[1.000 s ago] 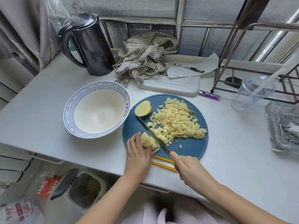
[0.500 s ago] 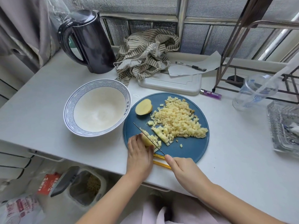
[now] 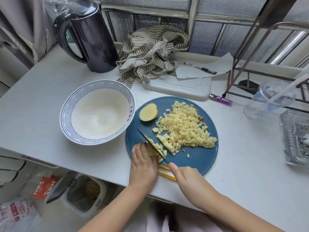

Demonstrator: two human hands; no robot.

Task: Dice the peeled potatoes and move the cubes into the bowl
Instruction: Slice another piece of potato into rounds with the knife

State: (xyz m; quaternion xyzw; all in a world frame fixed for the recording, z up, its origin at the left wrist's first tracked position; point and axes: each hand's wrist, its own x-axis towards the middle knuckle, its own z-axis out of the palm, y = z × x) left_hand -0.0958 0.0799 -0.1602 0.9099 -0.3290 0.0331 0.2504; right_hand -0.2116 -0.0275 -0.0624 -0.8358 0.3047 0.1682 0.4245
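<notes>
Surface: white table (image 3: 50,91) in soft daylight | Behind: textured glass window (image 3: 209,36) in metal frame | Left: grey curtain (image 3: 21,30) | Right: brown metal rack (image 3: 277,12) | Below: open bin (image 3: 83,195) on floor

On the white bench (image 3: 41,101) I see a black electric kettle (image 3: 93,36) standing at the back left. Just beside it lies a crumpled beige-and-white striped cloth (image 3: 150,54), and its edge rests on a white rectangular plastic board (image 3: 180,87). A grey sheet of paper (image 3: 224,63) also lies partly on this board, with a black pen (image 3: 200,68) on top. A purple lighter (image 3: 220,99) lies near the board's right corner, before the foot of a brown metal rack (image 3: 275,12). Further right I see a clear plastic cup (image 3: 267,101) with a straw, and a clear glass tray (image 3: 296,136). Two yellow sticks (image 3: 167,176) lie at the near edge. Below the bench stand an open bin (image 3: 71,198) and a red carton (image 3: 44,186).
</notes>
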